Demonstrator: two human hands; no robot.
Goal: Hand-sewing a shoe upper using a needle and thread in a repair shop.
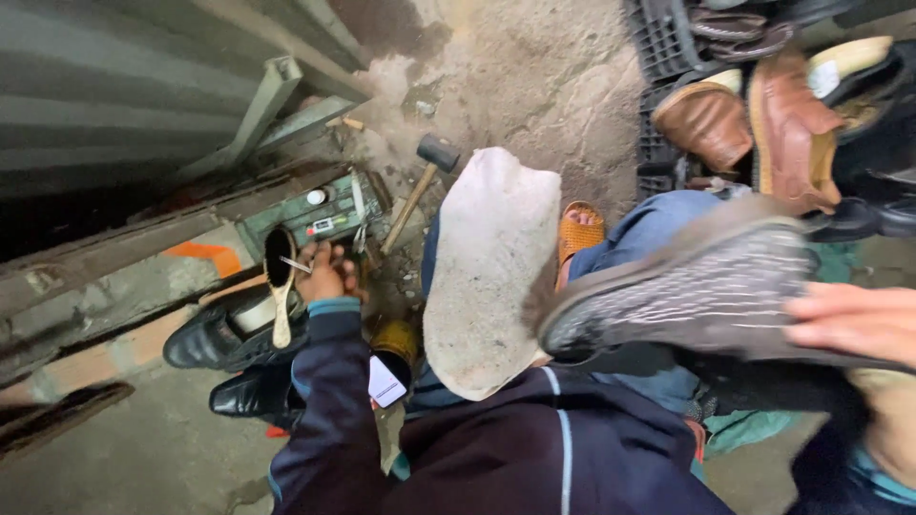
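Left hand (327, 272) extended down and away toward the ground clutter, fingers curled shut around a thin pale stick-like tool (294, 264) whose tip points left; exact kind of tool too small to tell. Just left of that hand, a wooden-handled shoe brush (280, 281) lying with dark bristle head up and handle down across a pair of black leather shoes (229, 334). Beyond the knuckles, a grimy green metal box (324, 215) on the ground, and right of it a hammer (420, 186) with black head and wooden handle resting on the dirt. Near the left sleeve, a yellowish tin (394, 336) and a small white card-like object (385, 383), both partly hidden by the arm. Right hand (854, 322) at the right frame edge, blurred, fingers laid over the heel end of a shoe (687, 286) held sole-up above the lap; grip closed on that shoe, thumb side not visible. Sole grey, with a ridged tread, toe pointing left. Beside the toe, a worn off-white cloth pad (491, 272) draped over the knee, touching or nearly touching the shoe tip; cannot tell which. Orange sandal (580, 229) on the foot, showing between cloth and jeans. Upper right: brown leather shoes (763, 124) stacked against a black plastic crate (658, 57). Upper left: corrugated metal sheeting (114, 86) with a grey angle bracket.
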